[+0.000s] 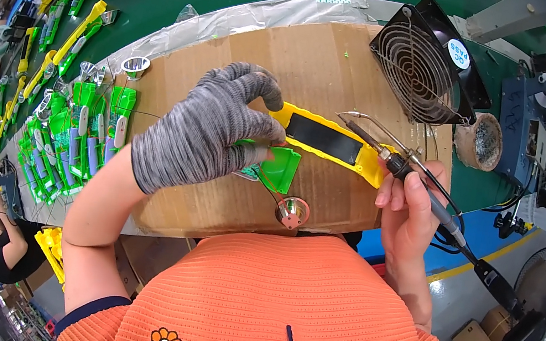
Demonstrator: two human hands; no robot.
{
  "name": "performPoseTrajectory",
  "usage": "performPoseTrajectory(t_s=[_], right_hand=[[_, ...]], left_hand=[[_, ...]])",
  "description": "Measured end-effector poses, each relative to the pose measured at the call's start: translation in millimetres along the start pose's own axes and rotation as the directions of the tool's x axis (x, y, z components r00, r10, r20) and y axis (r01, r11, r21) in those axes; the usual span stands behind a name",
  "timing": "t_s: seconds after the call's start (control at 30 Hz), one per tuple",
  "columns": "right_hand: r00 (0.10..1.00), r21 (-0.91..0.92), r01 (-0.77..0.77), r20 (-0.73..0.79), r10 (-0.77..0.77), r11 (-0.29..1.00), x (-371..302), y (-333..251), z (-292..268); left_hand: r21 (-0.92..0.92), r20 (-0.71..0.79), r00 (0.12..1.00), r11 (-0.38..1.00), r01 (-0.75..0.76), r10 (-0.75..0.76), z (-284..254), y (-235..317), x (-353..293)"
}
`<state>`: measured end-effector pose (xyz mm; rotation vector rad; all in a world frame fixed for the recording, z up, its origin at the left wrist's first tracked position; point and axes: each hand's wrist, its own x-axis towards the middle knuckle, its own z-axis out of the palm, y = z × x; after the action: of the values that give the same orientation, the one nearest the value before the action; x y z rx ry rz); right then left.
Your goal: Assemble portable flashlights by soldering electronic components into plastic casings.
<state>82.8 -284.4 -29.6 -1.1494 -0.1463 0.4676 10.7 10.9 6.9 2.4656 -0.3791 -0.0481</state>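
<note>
My left hand (211, 128), in a grey knitted glove, has its fingers closed about the left end of a yellow plastic casing (368, 165) with a black panel (323, 140). Beneath its lower fingers lies a green plastic casing (281, 170), partly covered by the glove. Thin wires run from the green casing to a round lamp reflector (293, 211) near the board's front edge. A soldering iron (400, 166) with a thin curved metal tube rests in the grip of my bare right hand (415, 205). Its tip hovers above the yellow casing, seemingly apart from it.
Brown cardboard (235, 49) covers the worktop. Several green assemblies (76, 137) crowd the left, beside a loose reflector (135, 66). A black fan (424, 66), a round tub (478, 141) and a blue soldering station (516, 132) stand right. Another person (1, 241) sits far left.
</note>
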Motion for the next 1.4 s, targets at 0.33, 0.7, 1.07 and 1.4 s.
performPoseTrajectory(t_s=[0.33, 0.7, 1.07, 1.4], right_hand=[[0.999, 0.288, -0.041, -0.018, 0.048, 0.957, 0, 17, 23], [0.993, 0.107, 0.085, 0.07, -0.093, 0.991, 0, -6, -32], [0.996, 0.165, 0.03, 0.077, -0.043, 0.986, 2, -2, -22], [0.983, -0.077, -0.022, 0.18, 0.036, 0.997, 5, -23, -51]], left_hand=[[-0.066, -0.191, 0.979, 0.996, 0.057, -0.069, 42, 26, 7], [-0.026, -0.025, 0.962, 0.962, 0.271, -0.271, 34, 46, 35], [0.013, -0.222, 0.94, 0.964, 0.267, -0.258, 59, 61, 30], [0.312, -0.1, 0.916, 0.862, 0.4, -0.389, 57, 77, 49]])
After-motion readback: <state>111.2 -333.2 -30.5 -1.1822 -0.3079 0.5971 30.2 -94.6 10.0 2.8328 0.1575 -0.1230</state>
